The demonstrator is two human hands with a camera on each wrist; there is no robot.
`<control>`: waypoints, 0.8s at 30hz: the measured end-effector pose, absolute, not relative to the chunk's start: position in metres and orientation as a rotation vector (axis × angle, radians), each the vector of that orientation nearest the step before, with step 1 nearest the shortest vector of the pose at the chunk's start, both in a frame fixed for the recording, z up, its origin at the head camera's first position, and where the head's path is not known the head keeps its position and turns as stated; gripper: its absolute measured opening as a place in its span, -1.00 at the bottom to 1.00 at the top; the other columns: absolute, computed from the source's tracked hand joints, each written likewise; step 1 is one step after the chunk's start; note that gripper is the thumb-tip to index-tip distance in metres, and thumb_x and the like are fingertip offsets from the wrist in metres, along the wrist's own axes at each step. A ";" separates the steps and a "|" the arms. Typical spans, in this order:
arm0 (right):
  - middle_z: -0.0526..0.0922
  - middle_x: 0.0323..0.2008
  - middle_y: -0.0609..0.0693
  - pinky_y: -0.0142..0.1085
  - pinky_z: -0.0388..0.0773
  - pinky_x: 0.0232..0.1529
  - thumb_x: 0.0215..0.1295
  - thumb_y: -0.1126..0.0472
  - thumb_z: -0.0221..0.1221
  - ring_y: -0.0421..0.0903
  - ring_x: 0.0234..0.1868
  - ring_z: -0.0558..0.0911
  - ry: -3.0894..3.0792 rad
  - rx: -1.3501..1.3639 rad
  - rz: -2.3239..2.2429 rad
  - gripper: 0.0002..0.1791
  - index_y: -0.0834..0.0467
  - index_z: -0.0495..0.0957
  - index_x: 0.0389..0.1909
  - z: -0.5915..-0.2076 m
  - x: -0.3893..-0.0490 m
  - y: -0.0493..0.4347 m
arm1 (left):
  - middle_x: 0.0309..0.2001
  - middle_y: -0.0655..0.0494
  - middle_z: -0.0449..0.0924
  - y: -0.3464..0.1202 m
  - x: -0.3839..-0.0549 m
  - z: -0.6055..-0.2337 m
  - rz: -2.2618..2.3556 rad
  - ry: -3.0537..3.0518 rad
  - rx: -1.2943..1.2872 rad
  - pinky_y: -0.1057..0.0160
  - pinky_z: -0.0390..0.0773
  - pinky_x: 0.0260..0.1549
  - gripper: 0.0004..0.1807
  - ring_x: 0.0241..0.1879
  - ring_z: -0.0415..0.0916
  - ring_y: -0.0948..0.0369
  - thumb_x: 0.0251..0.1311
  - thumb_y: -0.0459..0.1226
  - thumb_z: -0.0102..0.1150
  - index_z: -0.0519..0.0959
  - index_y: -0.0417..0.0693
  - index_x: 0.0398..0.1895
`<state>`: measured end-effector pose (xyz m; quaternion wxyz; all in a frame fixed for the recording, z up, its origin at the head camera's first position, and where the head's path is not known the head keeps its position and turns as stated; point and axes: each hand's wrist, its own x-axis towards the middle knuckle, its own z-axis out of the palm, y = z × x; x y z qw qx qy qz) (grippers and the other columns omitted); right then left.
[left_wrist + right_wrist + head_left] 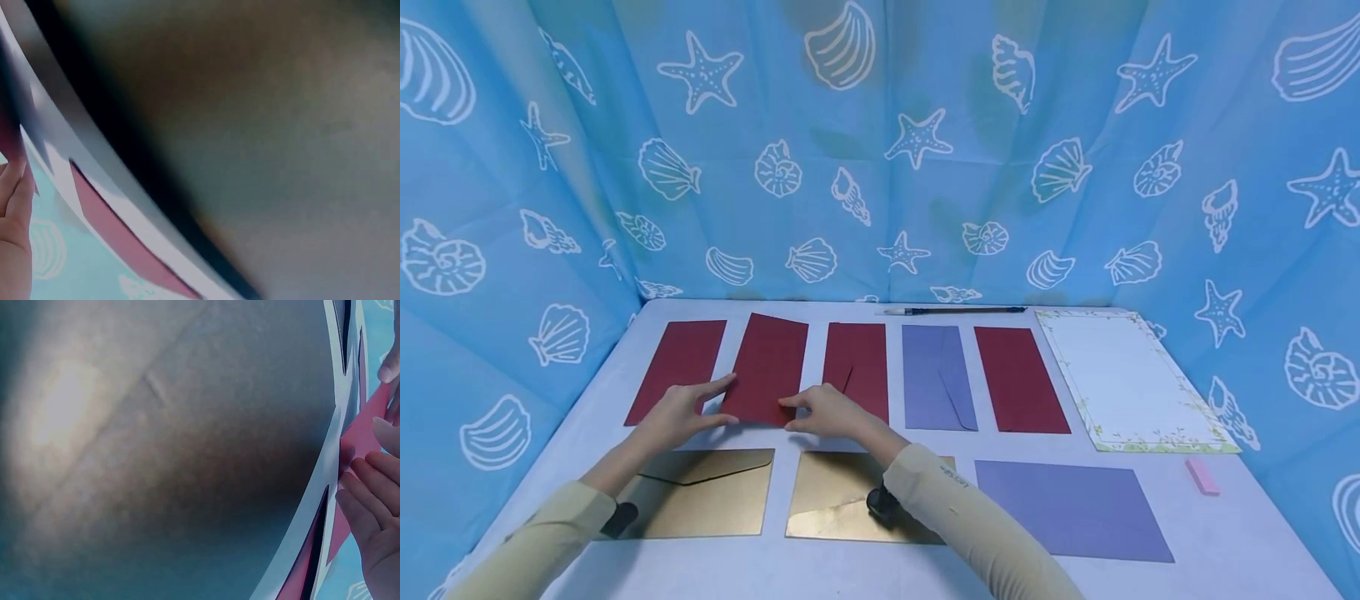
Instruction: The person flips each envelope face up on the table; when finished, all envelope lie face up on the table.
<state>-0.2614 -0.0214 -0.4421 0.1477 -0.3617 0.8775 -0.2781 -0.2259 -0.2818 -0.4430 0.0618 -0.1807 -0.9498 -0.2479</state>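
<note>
A dark red envelope (767,367), second from the left in the back row, lies slightly skewed between both hands. My left hand (681,414) holds its lower left side, index finger along the edge and thumb by the bottom corner. At the lower right corner, my right hand (829,411) pinches it between thumb and fingers. The right wrist view shows this red envelope (365,434) raised at an angle, with the right hand's fingers (369,487) beside it. In the left wrist view only part of the left hand (15,219) shows at the edge.
Other red envelopes (681,367) and a purple one (936,375) share the back row. Gold envelopes (722,500) and a purple one (1075,508) lie in front. A brush (970,311), a bordered paper sheet (1135,375) and a pink eraser-like block (1202,477) lie around them.
</note>
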 end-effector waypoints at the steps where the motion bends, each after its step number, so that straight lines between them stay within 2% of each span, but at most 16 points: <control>1: 0.51 -0.63 -0.05 -0.49 0.24 -0.61 0.29 0.16 0.26 -0.26 -0.76 0.13 2.523 -1.036 -0.800 -0.47 0.12 0.45 0.28 -0.441 -0.261 -0.022 | -0.21 -0.19 0.67 -0.282 -0.226 -0.444 -0.765 -2.872 -0.552 0.30 0.60 -0.48 -0.20 -0.35 0.61 -0.03 -0.04 -0.17 0.49 0.40 -0.23 0.30; 3: 0.61 -0.49 -0.03 -0.49 0.24 -0.61 0.29 0.17 0.27 -0.26 -0.74 0.15 2.523 -1.029 -0.802 -0.47 0.12 0.46 0.27 -0.440 -0.260 -0.022 | 0.06 -0.27 0.57 -0.282 -0.227 -0.446 -0.785 -2.868 -0.566 0.13 0.66 -0.26 -0.20 -0.02 0.56 -0.17 -0.03 -0.18 0.48 0.39 -0.26 0.30; 4: 0.66 -0.40 -0.02 -0.49 0.24 -0.61 0.29 0.17 0.27 -0.26 -0.73 0.15 2.522 -1.026 -0.804 -0.47 0.12 0.46 0.27 -0.440 -0.260 -0.022 | 0.12 -0.30 0.51 -0.282 -0.227 -0.447 -0.787 -2.869 -0.568 0.05 0.64 -0.18 -0.20 0.08 0.50 -0.20 -0.03 -0.19 0.48 0.38 -0.28 0.30; 7: 0.69 -0.09 -0.01 -0.49 0.25 -0.61 0.28 0.17 0.27 -0.26 -0.70 0.17 2.527 -1.015 -0.809 -0.48 0.12 0.47 0.26 -0.440 -0.259 -0.023 | 0.15 -0.30 0.47 -0.281 -0.227 -0.447 -0.795 -2.890 -0.550 -0.03 0.59 -0.12 -0.20 0.13 0.44 -0.22 -0.03 -0.21 0.48 0.37 -0.29 0.31; 9: 0.65 0.03 -0.03 -0.48 0.25 -0.60 0.28 0.17 0.27 -0.26 -0.69 0.18 2.531 -1.013 -0.809 -0.48 0.12 0.47 0.26 -0.440 -0.260 -0.023 | 0.17 -0.30 0.46 -0.280 -0.227 -0.447 -0.782 -2.908 -0.533 -0.03 0.58 -0.11 -0.19 0.14 0.43 -0.23 -0.03 -0.21 0.48 0.37 -0.29 0.31; 17: 0.69 -0.14 -0.02 -0.49 0.27 -0.59 0.28 0.18 0.26 -0.26 -0.69 0.21 2.517 -1.027 -0.818 -0.48 0.14 0.47 0.26 -0.443 -0.260 -0.023 | 0.19 -0.28 0.44 -0.276 -0.230 -0.452 -0.778 -2.960 -0.512 -0.07 0.52 -0.03 -0.22 0.19 0.39 -0.20 -0.01 -0.24 0.47 0.38 -0.28 0.30; 21: 0.68 -0.10 -0.02 -0.50 0.33 -0.54 0.28 0.19 0.27 -0.28 -0.59 0.31 2.529 -1.042 -0.809 -0.48 0.13 0.47 0.26 -0.443 -0.261 -0.023 | 0.19 -0.28 0.44 -0.273 -0.232 -0.453 -0.766 -2.970 -0.518 -0.09 0.50 0.00 -0.22 0.20 0.37 -0.20 0.00 -0.21 0.46 0.38 -0.25 0.31; 24: 0.69 -0.22 -0.03 -0.50 0.33 -0.54 0.29 0.18 0.26 -0.28 -0.60 0.31 2.532 -1.064 -0.791 -0.47 0.13 0.46 0.28 -0.444 -0.261 -0.020 | 0.19 -0.27 0.45 -0.272 -0.231 -0.452 -0.749 -2.966 -0.524 -0.06 0.53 -0.03 -0.22 0.19 0.39 -0.21 0.00 -0.17 0.46 0.39 -0.22 0.31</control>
